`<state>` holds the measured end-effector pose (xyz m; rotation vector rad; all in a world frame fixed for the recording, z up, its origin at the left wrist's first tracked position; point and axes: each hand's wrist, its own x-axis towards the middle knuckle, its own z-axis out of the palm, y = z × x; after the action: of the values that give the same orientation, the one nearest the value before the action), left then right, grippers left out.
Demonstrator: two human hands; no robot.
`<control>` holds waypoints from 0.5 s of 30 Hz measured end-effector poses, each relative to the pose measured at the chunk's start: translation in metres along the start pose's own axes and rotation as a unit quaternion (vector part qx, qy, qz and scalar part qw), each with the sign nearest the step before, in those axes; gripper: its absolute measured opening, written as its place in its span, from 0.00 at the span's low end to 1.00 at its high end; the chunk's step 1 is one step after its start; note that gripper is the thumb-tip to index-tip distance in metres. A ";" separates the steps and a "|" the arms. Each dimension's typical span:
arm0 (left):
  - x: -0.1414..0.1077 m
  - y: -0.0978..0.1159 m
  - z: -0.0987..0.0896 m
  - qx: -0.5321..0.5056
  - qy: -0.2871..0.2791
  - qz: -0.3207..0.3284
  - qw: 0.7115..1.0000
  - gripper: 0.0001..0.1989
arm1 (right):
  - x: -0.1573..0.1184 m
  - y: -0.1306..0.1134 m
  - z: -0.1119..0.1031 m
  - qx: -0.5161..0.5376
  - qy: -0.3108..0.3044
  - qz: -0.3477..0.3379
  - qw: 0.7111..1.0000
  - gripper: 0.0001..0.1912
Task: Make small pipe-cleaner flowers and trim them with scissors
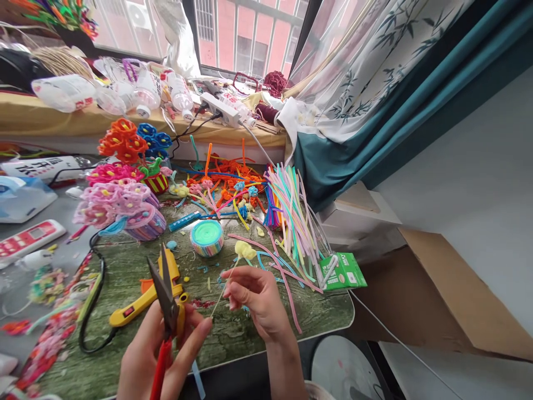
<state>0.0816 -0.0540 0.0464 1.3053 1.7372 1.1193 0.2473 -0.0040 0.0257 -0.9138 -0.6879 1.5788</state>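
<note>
My left hand [179, 347] is closed around a pair of scissors [163, 289] with a red handle; the dark blades point up and stand slightly apart. My right hand [258, 300] pinches the thin stem of a pale yellow pipe-cleaner flower [245, 250], whose fluffy head sits just above my fingertips. The stem slants down to my left thumb, where its lower end is hidden. Behind the scissors a yellow glue gun [135, 308] lies on the table, partly covered by my left hand. A round tub with a turquoise top [207, 238] stands beyond my hands.
Bundled pastel pipe cleaners [295, 222] lie at the right, by a green packet [345, 271]. Pink pipe-cleaner flowers [112, 203] stand at the left. The glue gun's black cable [97, 289] curves across the table [320, 314]. An open cardboard box [458, 289] is at the right.
</note>
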 end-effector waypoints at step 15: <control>0.015 -0.001 -0.022 -0.033 -0.056 -0.055 0.996 0.27 | -0.003 -0.002 -0.002 -0.007 -0.010 -0.088 0.996 0.15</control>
<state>0.0581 -0.0451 0.0540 1.1935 1.6556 1.0143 0.2500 -0.0069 0.0273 -0.8253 -0.7731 1.4300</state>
